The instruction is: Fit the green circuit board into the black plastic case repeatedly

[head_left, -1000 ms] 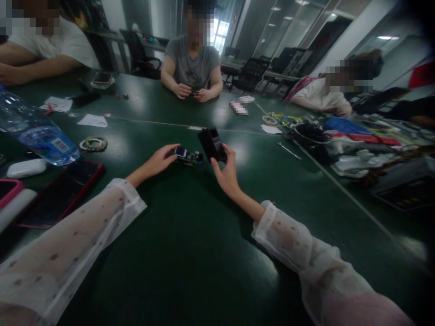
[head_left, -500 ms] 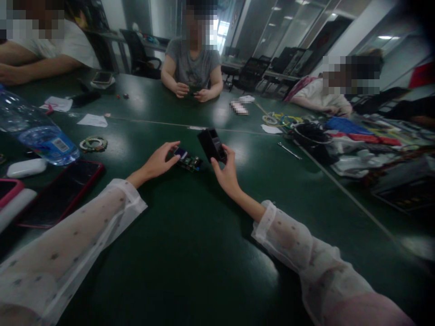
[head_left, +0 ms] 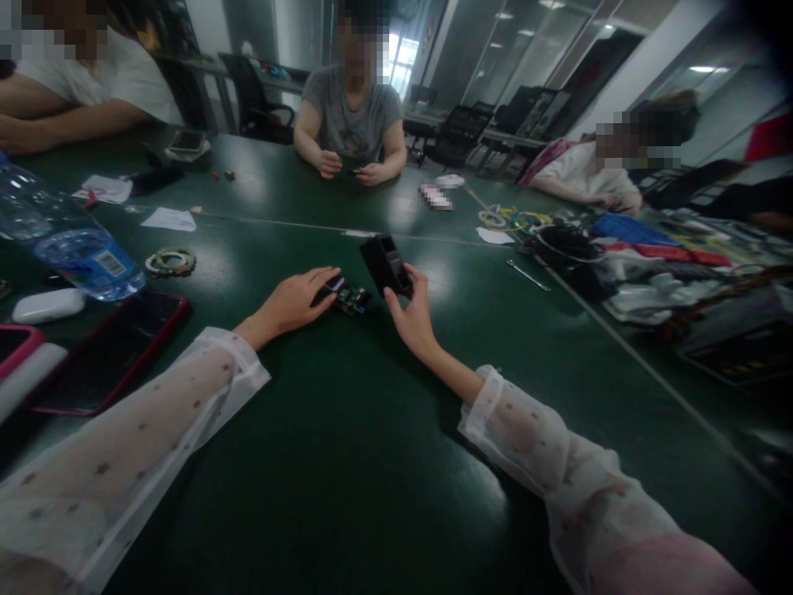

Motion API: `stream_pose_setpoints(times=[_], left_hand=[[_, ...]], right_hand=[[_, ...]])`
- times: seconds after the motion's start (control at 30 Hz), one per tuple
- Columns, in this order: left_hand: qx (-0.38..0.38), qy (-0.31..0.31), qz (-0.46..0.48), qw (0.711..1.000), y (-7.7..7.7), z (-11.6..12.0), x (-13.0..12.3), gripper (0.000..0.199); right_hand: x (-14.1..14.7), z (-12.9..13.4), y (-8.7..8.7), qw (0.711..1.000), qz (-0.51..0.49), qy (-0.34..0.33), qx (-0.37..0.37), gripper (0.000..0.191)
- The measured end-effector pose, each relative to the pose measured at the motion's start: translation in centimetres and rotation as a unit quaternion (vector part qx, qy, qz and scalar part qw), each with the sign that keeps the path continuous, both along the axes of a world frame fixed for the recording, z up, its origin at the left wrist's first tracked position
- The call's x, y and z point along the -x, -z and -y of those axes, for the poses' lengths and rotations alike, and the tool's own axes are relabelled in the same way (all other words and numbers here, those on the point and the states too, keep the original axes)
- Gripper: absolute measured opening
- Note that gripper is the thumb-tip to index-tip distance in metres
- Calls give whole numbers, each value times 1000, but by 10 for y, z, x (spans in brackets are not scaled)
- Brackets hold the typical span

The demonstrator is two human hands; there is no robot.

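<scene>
Green circuit board point(head_left: 353, 299) under the left hand's point(head_left: 292, 307) spread fingers, black case point(head_left: 382, 263) pinched in the right point(head_left: 410, 312).

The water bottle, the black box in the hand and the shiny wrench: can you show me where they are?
Water bottle point(head_left: 108, 263): head view, on its blue label.
Black box point(head_left: 379, 261): head view, on its dark side.
Wrench point(head_left: 528, 276): head view, on the middle of its handle.

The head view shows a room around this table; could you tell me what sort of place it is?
Probably a shared electronics workroom: a circuit board by the left hand, heaped cables and a wrench suggest so.
</scene>
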State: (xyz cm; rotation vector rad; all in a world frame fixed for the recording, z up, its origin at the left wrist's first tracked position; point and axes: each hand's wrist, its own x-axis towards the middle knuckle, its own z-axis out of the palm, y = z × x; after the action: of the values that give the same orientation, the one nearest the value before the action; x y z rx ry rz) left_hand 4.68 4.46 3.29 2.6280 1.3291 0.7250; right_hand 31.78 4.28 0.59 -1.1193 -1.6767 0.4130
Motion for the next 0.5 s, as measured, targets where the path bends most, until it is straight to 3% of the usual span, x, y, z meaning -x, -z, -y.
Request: stream_pose_setpoints(times=[0.5], left_hand=[[-28, -31, 6, 999, 1, 3, 0, 53]], right_hand=[[-1, -3, 4, 1000, 2, -2, 10, 68]])
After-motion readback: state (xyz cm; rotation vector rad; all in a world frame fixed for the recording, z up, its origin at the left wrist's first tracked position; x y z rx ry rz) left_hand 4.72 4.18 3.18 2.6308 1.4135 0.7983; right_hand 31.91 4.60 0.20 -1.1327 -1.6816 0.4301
